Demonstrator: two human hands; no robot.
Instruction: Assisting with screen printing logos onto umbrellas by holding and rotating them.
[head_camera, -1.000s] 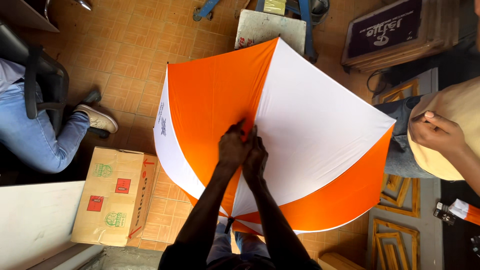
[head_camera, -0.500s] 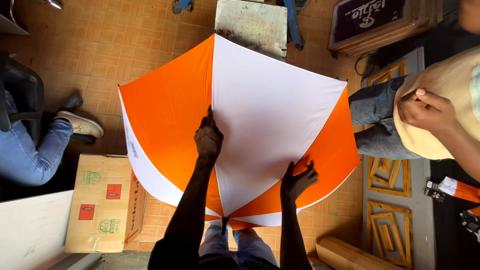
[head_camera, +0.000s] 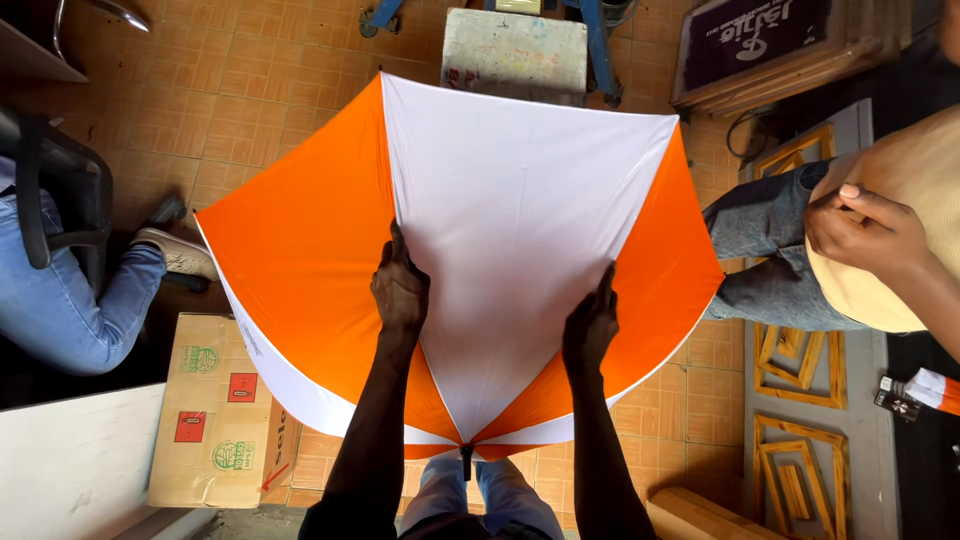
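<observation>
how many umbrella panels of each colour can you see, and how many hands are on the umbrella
orange panels: 3 (left, right, and a sliver at the bottom)
white panels: 2 (the big middle one and a strip at lower left)
hands on the umbrella: 2, left hand and right hand, both flat on the cloth
total: 5 panels, 2 hands

Both hands (head_camera: 400, 290) (head_camera: 590, 325) flat on open umbrella (head_camera: 520, 200) — orange; white

Brown carton (head_camera: 215, 415), red and green labels, floor left of the hands. Dark purple sign (head_camera: 765, 40), wood-framed, far upper right. Grey-white box (head_camera: 515, 55) ahead.
</observation>
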